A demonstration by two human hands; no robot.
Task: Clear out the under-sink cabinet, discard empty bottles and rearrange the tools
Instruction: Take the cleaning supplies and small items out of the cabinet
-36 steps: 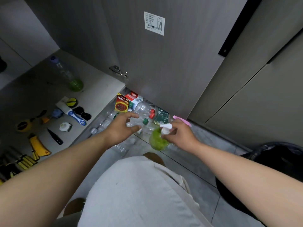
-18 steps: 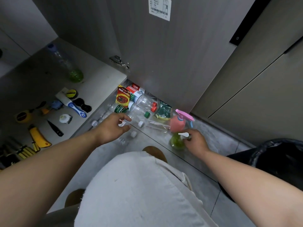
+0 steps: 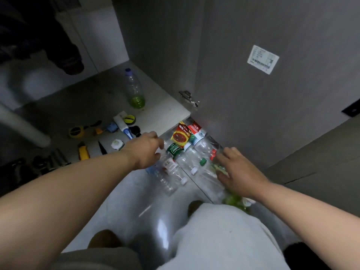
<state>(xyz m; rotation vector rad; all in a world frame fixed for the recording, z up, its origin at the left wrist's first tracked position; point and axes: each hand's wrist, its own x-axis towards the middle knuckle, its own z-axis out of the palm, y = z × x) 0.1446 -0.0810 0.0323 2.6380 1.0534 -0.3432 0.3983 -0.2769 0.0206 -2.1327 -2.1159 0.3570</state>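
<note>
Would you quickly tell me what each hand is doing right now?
Left hand: fingers curled over clear bottles; cannot tell.
Right hand: open, fingers spread, holding nothing.

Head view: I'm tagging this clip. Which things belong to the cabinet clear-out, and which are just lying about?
Job: empty bottles; bottle with green liquid; yellow knife; tape measure.
Lying about: sticker; hinge; shoe.

Head camera looks steeply down, close above the floor point(image 3: 124, 193).
</note>
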